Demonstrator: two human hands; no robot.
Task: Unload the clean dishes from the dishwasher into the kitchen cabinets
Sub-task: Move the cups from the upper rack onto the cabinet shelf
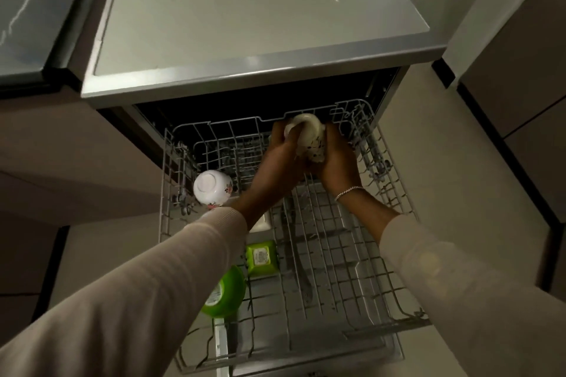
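Fingers of left hand and right hand curled round white floral cup, upper centre of frame over dishwasher rack, floral bowl centre left, green tub below, label unreadable

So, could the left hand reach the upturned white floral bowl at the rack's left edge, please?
Probably yes, but not at once: the left hand grips the white cup together with the right hand. The floral bowl lies uncovered, with nothing over it.
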